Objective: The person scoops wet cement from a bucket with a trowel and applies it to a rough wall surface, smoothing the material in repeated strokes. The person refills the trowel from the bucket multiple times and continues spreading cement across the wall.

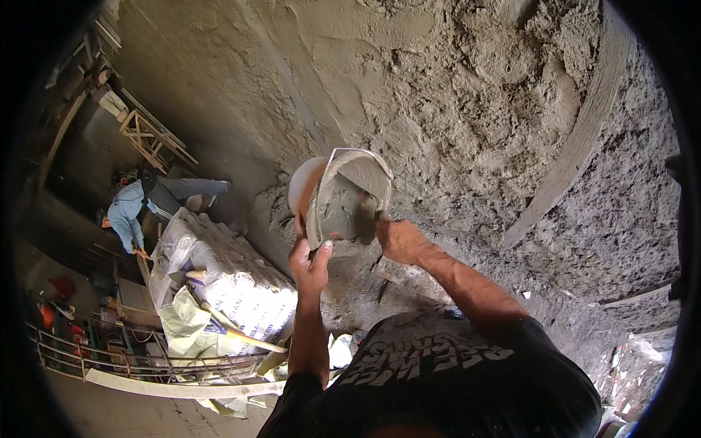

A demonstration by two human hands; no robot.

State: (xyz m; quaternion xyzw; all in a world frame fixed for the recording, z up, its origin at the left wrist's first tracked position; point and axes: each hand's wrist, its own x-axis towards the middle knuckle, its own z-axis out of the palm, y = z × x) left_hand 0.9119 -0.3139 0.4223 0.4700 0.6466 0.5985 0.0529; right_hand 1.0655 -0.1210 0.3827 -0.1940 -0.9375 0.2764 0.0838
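While left fingers [300, 228] clasp a round bucket [301, 186] of pasty grey mortar [343, 213], right fingers [384, 232] curl at its rim [388, 188], hold unclear.

Co-worker [128, 206] in blue bent beside stacked white sacks [252, 296], crumpled yellowish sheeting [184, 325], wooden frame [150, 139] beyond, railing [157, 370] lower left

Rough grey floor [342, 293] beneath a stack of pale sacks [252, 301], small debris [621, 374] toward the right.
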